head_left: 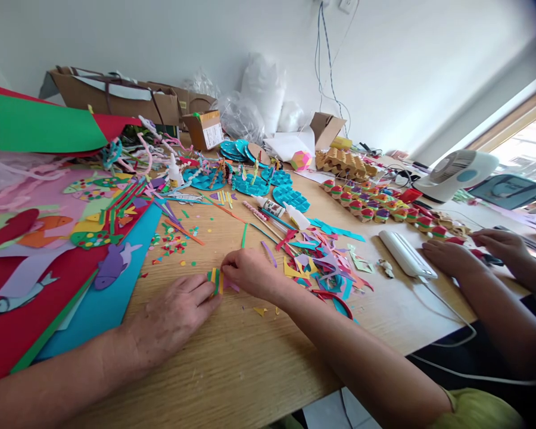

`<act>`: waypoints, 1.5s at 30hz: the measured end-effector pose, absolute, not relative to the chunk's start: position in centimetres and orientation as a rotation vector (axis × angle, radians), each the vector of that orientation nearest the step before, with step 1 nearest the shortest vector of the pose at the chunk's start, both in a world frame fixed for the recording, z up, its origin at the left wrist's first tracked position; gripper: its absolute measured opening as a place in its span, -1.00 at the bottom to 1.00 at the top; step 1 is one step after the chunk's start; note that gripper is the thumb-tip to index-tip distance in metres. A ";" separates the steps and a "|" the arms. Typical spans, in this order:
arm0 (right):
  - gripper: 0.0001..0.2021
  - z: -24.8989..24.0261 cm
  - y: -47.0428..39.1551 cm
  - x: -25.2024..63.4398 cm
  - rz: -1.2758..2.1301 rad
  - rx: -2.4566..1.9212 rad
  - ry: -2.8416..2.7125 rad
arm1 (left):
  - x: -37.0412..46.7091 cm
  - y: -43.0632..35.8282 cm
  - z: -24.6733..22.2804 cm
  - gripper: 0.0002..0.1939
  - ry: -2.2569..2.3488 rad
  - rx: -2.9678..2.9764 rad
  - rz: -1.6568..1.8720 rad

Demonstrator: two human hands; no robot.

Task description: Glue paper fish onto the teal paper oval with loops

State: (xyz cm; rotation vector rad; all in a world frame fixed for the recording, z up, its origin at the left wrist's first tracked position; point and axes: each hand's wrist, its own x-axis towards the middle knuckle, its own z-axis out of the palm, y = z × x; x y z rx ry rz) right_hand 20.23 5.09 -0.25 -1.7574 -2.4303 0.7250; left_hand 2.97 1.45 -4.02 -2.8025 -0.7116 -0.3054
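A small purple paper piece with green and yellow paper strips point(215, 280) across it lies on the wooden table between my hands. My left hand point(176, 310) holds its left side down, fingers closed and bent over the edge. The fingertips of my right hand point(250, 273) pinch at its upper right side; what exactly lies under them is hidden. Just above stands out a thin green paper strip point(244, 235). Small confetti-like paper dots point(178, 238) are scattered beyond my left hand. To the right lie a heap of coloured paper scraps point(321, 262) and red-handled scissors point(335, 301), partly covered.
Coloured sheets with paper fish point(109, 266) fill the left side. Glue bottles point(271, 207), blue-painted carton pieces point(290, 198) and painted egg cartons point(370, 199) stand farther back. A white power bank point(406, 253) with a cable lies near another person's hands point(455, 259) at right.
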 end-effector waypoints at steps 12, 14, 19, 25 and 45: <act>-0.75 0.5 1.4 22.4 0.661 -1.535 -2.422 | 2.8 1.2 -3.7 -0.59 -0.573 -2.643 -0.418; -0.74 0.0 1.1 21.9 0.738 -1.520 -2.437 | 2.9 1.3 -3.6 -0.59 -0.560 -2.620 -0.425; -0.72 -0.7 1.3 20.9 0.771 -1.572 -2.498 | 2.7 1.3 -4.0 -0.59 -0.536 -2.597 -0.458; -0.72 -0.2 1.0 20.7 0.726 -1.663 -2.536 | 2.4 0.8 -3.6 -0.61 -0.505 -2.669 -0.609; -0.79 3.9 -7.2 25.3 0.568 -1.551 -2.161 | -1.9 1.8 -2.6 -0.72 -1.084 -2.966 -0.649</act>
